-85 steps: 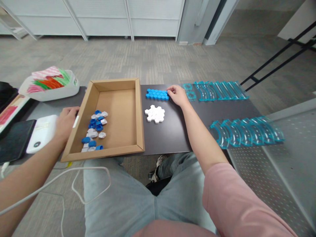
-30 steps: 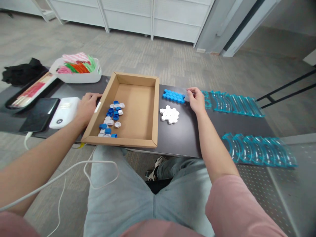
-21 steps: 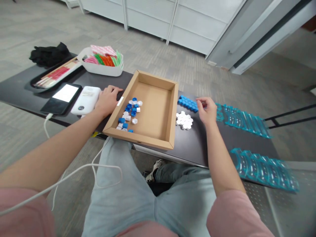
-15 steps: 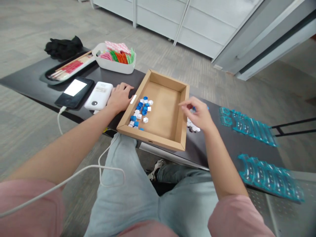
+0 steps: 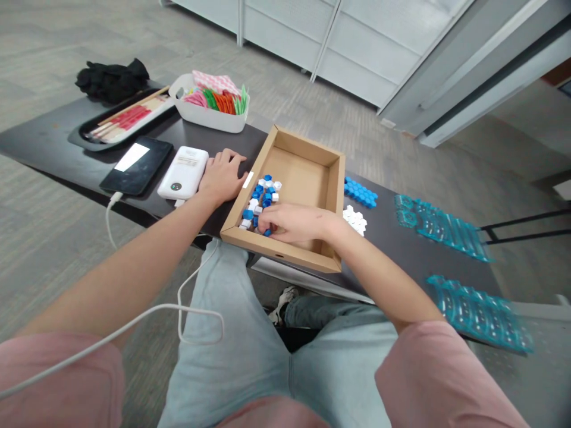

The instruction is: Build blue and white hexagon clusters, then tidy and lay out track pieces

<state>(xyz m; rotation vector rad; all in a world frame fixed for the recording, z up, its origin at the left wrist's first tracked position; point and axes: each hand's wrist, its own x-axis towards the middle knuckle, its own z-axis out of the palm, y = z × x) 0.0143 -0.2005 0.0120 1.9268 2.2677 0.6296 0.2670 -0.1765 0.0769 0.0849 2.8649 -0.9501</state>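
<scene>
A shallow cardboard box [image 5: 307, 257] rests on the dark table, with loose blue and white hexagonal pieces [image 5: 270, 189] gathered along its left side. My right hand [image 5: 292, 222] reaches into it from the right. Its fingers are bent down and drawn together at the near-left pieces; whatever lies between the fingertips is hidden. Flat on the table, my left hand [image 5: 223, 175] has its fingers spread, between a white power bank [image 5: 184, 173] and the box's left wall. Right of the box lie a blue group of hexagonal pieces [image 5: 360, 192] and a white group [image 5: 354, 220].
Clear teal plastic trays [image 5: 446, 223] lie at the right, with another teal tray [image 5: 479, 315] nearer. Leftward are a phone-like device [image 5: 136, 165], a black tray of sticks [image 5: 120, 122], a white basket [image 5: 209, 116] and black cloth [image 5: 111, 80]. A white cable [image 5: 178, 306] crosses my left side.
My right hand has moved left from above the box's right wall, down to the pieces inside. The blue and white groups at the right are now uncovered. My left hand stays put.
</scene>
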